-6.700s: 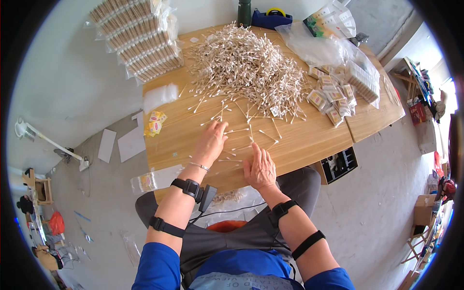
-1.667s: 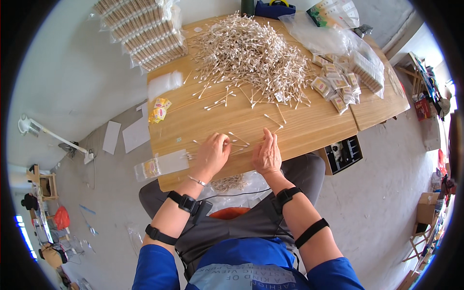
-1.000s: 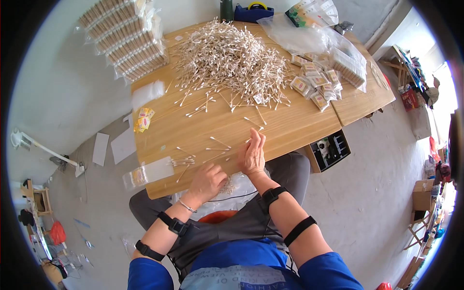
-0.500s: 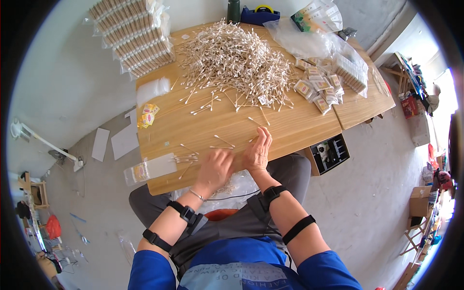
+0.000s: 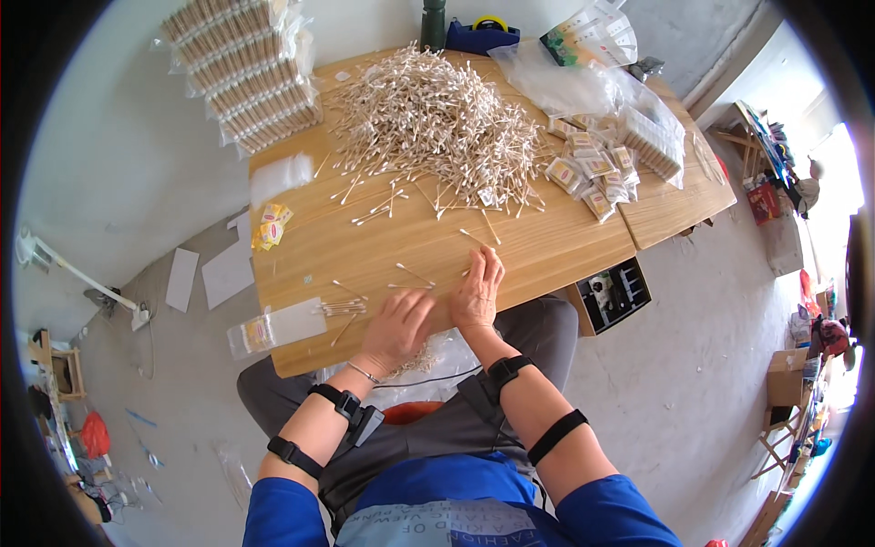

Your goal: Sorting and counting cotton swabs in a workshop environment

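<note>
Near the front edge of the table, my left hand (image 5: 398, 324) lies palm down with fingers stretched and slightly bent; what is under the palm is hidden. Just right of it, my right hand (image 5: 477, 290) rests on its side at the edge, fingers extended upward beside a loose cotton swab (image 5: 479, 239). A few more swabs (image 5: 415, 273) lie beyond my left hand. To its left, a small row of cotton swabs (image 5: 341, 308) sits at the end of a clear plastic sleeve (image 5: 296, 325) with a yellow label inside. Below my hands, swabs lie in a clear bag (image 5: 437, 354) at my lap.
A large heap of cotton swabs (image 5: 437, 123) covers the back of the table. Filled small packs (image 5: 597, 173) lie at right, with a plastic bag (image 5: 538, 77) behind. Stacked swab bundles (image 5: 241, 73), empty sleeves (image 5: 281, 178) and yellow labels (image 5: 271, 225) are at left. A blue tape dispenser (image 5: 483, 36) stands at the back.
My left hand's fingers have spread and come into clearer view, after being blurred and more curled. My right hand stays beside it at the edge. The whole view has shifted slightly.
</note>
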Demonstrator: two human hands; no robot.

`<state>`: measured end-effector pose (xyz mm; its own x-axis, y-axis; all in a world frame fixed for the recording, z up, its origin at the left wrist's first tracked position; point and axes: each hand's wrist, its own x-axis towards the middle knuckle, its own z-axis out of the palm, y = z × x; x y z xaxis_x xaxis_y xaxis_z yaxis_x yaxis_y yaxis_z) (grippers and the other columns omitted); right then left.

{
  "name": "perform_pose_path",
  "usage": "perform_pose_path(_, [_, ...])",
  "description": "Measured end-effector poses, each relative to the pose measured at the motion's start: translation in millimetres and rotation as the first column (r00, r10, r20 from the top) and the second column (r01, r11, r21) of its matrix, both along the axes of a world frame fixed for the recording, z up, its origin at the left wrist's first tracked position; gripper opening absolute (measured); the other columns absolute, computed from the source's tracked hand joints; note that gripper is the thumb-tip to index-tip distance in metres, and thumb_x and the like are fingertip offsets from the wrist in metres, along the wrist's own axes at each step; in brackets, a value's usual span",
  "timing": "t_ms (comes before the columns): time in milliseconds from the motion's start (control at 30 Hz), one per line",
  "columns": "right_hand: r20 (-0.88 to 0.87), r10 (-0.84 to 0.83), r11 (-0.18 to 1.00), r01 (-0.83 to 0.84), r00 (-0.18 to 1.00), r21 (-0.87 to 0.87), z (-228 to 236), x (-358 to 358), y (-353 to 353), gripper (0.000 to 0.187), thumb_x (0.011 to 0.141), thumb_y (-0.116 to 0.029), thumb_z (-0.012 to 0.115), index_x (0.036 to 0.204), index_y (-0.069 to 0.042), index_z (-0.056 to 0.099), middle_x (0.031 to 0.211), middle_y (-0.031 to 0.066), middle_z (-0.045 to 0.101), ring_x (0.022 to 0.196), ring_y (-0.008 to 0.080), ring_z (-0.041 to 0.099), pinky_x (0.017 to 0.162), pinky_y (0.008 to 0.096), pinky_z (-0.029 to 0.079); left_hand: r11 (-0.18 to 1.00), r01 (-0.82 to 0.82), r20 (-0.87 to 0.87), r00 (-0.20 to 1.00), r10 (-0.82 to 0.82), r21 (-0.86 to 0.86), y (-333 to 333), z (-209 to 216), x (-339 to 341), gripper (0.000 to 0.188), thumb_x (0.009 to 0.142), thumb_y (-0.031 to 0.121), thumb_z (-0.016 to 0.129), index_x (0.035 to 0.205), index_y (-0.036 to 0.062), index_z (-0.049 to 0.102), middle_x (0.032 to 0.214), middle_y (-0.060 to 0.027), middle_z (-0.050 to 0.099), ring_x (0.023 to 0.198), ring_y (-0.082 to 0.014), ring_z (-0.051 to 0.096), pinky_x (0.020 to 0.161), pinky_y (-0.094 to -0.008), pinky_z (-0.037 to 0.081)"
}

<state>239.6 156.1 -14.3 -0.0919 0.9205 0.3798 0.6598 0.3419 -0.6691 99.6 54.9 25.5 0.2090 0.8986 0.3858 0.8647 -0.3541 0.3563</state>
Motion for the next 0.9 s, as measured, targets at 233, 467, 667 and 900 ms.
perform_pose_path(233, [0.129,0.058,0.998,-0.054,0.990,-0.036,6,1,-1,0.032,0.077,-0.004,0.058,0.108,-0.004,0.065,0.114,0.0091,0.057,0.118,0.0328,0.046,0.101,0.0437,0.039,0.978,-0.191,-0.025,0.982,0.190,-0.082,7,-8,-1,0.067,0.081,0.019,0.067,0.141,0.0016,0.041,0.147,-0.0179,0.040,0.139,-0.0358,0.033,0.117,-0.0500,0.024])
perform_pose_path(467, [-0.024,0.338,0.941,-0.338,0.941,-0.010,5,-24,1,0.021,0.078,-0.003,0.064,0.099,-0.004,0.069,0.104,0.0112,0.059,0.101,0.0325,0.054,0.091,0.0421,0.045,0.937,-0.329,-0.101,0.943,0.318,-0.115,16,-15,1,0.058,0.089,0.021,0.058,0.142,0.0054,0.043,0.150,-0.0163,0.038,0.144,-0.0337,0.029,0.118,-0.0516,0.020])
perform_pose_path(667, [0.174,-0.027,0.995,0.010,0.984,0.099,26,-16,36,0.021,0.082,-0.006,0.063,0.102,-0.006,0.065,0.109,0.0127,0.056,0.105,0.0342,0.051,0.090,0.0456,0.044,0.947,-0.308,-0.089,0.950,0.300,-0.091,13,-16,-2,0.047,0.090,0.020,0.056,0.135,0.0055,0.052,0.145,-0.0151,0.046,0.140,-0.0328,0.035,0.117,-0.0518,0.024])
perform_pose_path(900, [0.067,0.208,0.975,-0.201,0.976,-0.095,6,-14,60,0.014,0.082,-0.007,0.065,0.096,-0.006,0.066,0.098,0.0163,0.056,0.101,0.0367,0.051,0.090,0.0444,0.044,0.949,-0.304,-0.017,0.953,0.304,-0.084,15,-12,0,0.041,0.089,0.019,0.057,0.127,0.0032,0.056,0.135,-0.0161,0.053,0.134,-0.0318,0.041,0.115,-0.0506,0.028])
